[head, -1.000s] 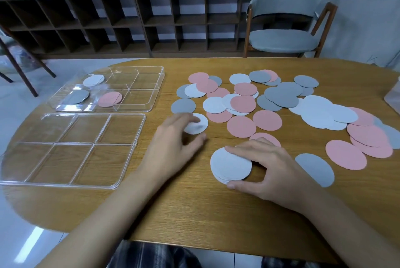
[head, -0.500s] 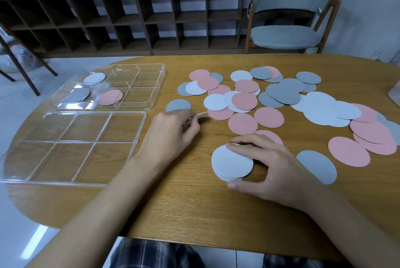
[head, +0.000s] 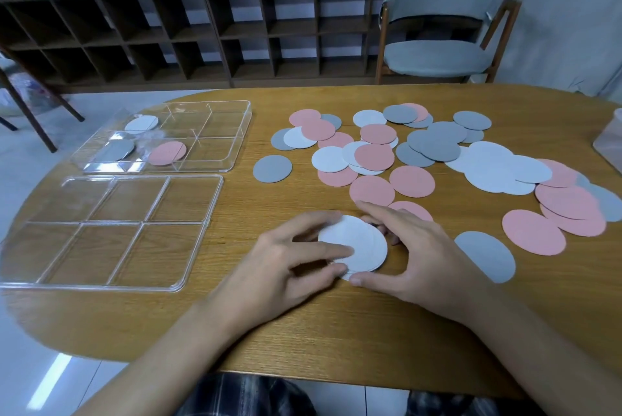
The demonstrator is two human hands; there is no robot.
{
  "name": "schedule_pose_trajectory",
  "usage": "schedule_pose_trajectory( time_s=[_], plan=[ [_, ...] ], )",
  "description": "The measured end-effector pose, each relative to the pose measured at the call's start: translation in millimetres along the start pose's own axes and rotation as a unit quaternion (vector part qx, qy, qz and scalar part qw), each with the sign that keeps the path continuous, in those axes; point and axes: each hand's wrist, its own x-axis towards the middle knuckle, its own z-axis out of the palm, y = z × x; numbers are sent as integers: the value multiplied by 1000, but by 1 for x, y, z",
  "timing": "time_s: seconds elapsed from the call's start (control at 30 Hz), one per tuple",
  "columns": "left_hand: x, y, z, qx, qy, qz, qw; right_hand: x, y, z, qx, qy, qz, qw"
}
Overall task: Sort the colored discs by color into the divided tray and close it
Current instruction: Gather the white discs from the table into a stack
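Both hands square a small stack of white discs (head: pixel 356 242) on the surface (head: pixel 336 321), near the front edge. Left hand (head: pixel 286 267) grip pinches the stack's left rim; right hand (head: pixel 414 257) grip cups the right rim. Advice: align edges fully before lifting toward the tray (head: pixel 235 133). No readable writing or labels.

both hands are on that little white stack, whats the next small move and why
Probably lift the white stack and carry it to the tray compartment holding a white disc. Both the left hand and right hand already pinch its squared edges.
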Motion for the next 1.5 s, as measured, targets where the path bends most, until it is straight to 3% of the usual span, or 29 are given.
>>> schedule_pose_trajectory(
  time_s=[0.1, 0.27, 0.83, 0.9, 0.97, 1.03, 1.1, 1.5],
  plan=[
    [2, 5, 3, -29, 12, -19, 999, 0, 1, 1, 2, 0, -10, 1000],
    [1, 4, -3, -34, 38, -134, 990, 3, 4, 2, -27, -20, -49, 998],
    [46, -14, 19, -39, 12, -121, 992, 30, 26, -23, -35, -11, -22, 999],
    [51, -13, 8, -64, -13, -144, 987, 29, 29, -21, -27, 2, -21, 999],
    [62, -19, -4, -82, 16, -181, 980, 29, 32, -19, -14, 12, -15, 1000],
    [78, -36, -9, -44, 91, -220, 970, 29, 33, -19, 7, 10, -1, 1000],
    [95, -52, -5, 20, 117, -261, 958, 29, 33, -19, 9, 6, 0, 1000],
    [131, -73, 11, 102, 93, -298, 944, 32, 33, -20, -1, 0, -9, 1000]
  ],
)
